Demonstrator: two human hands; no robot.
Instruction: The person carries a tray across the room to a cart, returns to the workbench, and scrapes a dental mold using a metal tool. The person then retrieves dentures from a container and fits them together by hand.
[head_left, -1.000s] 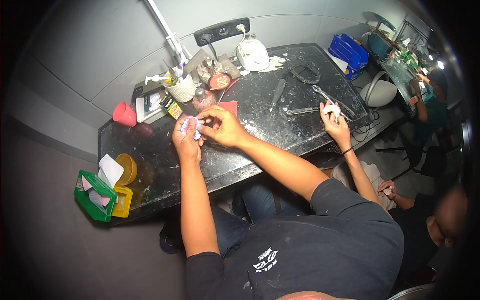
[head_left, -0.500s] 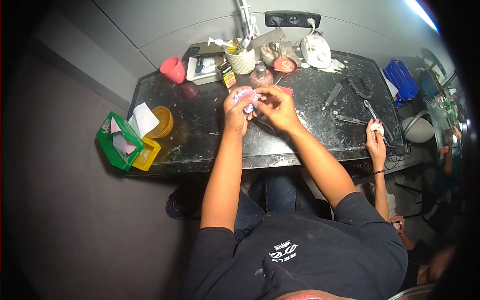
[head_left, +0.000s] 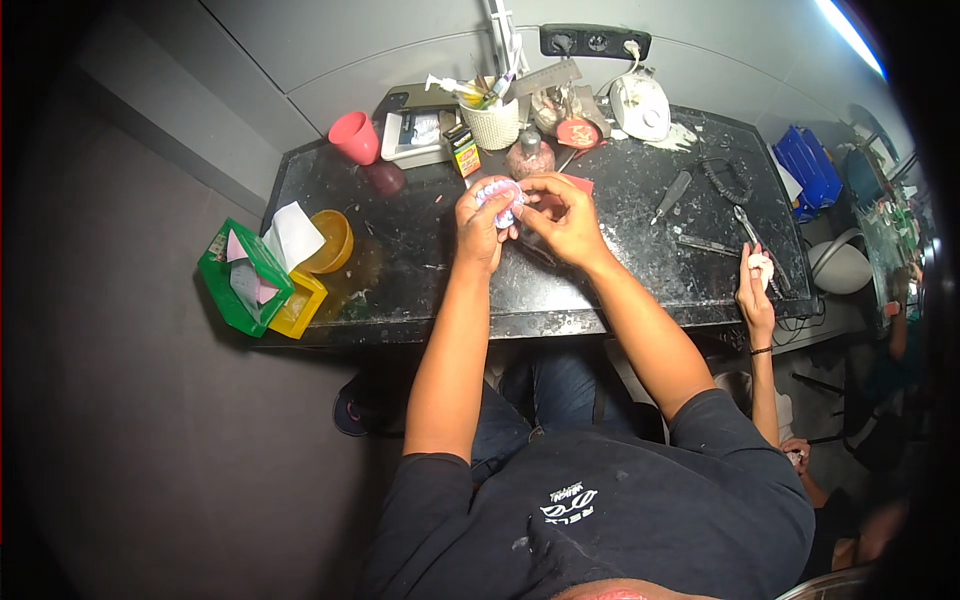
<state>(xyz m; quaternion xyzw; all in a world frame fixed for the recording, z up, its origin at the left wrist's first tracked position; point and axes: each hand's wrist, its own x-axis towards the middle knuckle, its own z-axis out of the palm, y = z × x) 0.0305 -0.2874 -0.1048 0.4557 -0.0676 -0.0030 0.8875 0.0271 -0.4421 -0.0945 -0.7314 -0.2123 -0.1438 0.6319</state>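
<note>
A horseshoe-shaped dental model (head_left: 508, 191), pale bluish white with a pink middle, is held up over the near middle of the dark bench. My left hand (head_left: 478, 232) grips it from the left, with the thumb lying across the pink part. My right hand (head_left: 572, 225) is closed at the model's right edge, thumb and fingertips pinching there. Whether those fingertips also hold something small cannot be made out. Behind my hands is a round jar with pinkish contents (head_left: 529, 158), and a flat pink sheet (head_left: 580, 184) lies partly hidden by my right hand.
Left stand a pink cup (head_left: 354, 138), an amber bowl (head_left: 333, 240) and green and yellow bins (head_left: 240, 285). A tool pot (head_left: 491, 127) and white device (head_left: 641, 106) line the back. Right, a knife (head_left: 671, 196) lies near another person's hand (head_left: 757, 300) holding a white piece.
The whole view has shifted slightly. My hands keep their hold on the dental model, which looks slightly turned. The other person's hand has barely moved.
</note>
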